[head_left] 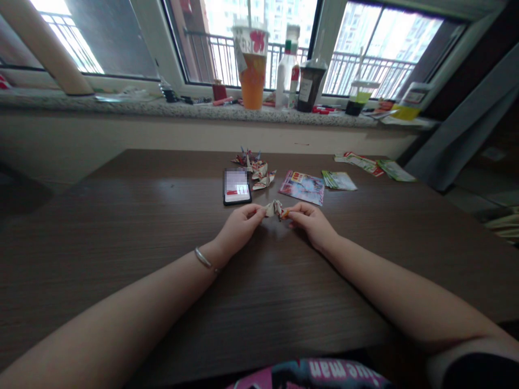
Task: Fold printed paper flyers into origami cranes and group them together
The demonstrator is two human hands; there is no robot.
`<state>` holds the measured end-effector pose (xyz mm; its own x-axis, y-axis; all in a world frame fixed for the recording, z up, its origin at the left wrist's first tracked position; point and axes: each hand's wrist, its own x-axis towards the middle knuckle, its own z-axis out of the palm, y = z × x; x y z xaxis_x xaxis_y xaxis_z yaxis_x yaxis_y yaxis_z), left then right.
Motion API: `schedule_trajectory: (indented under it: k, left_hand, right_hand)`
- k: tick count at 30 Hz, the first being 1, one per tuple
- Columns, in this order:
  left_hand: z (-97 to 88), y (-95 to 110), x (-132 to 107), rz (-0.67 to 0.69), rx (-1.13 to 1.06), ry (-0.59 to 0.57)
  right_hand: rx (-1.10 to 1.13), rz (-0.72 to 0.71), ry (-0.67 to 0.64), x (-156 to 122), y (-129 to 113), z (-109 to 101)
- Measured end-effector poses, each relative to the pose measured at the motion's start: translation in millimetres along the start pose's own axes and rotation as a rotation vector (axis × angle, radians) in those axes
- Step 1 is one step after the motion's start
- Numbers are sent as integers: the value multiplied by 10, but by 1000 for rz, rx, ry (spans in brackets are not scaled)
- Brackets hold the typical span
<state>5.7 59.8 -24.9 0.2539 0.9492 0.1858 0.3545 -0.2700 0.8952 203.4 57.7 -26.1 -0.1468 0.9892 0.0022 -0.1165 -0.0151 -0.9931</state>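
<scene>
At the left wrist: thin metal bangle [203, 258], forearm resting on the dark wooden table [121, 216].
Left hand [238, 227]: thumb and fingertips pinched together on the left end of the folded paper piece [275, 208].
Folded paper piece: small, printed, pleated; spanning the gap between the two sets of fingertips, gripped at both ends; contact with the tabletop not discernible.
Right hand [311, 221]: thumb and forefinger closed on the right end, an orange corner showing at the tips.
Behind the hands: phone [237, 186] with lit screen, cluster of finished paper folds [254, 166], loose printed sheets [303, 188].
</scene>
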Motion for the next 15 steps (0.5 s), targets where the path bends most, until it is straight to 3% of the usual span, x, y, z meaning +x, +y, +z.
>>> schedule_trajectory:
  k: [11, 15]
  left_hand:
    - [14, -76, 24, -53, -104, 29]
    - [16, -31, 7, 1, -42, -13]
  right_hand:
    - [59, 39, -49, 16, 8, -26]
    - [-86, -73, -50, 20, 38, -29]
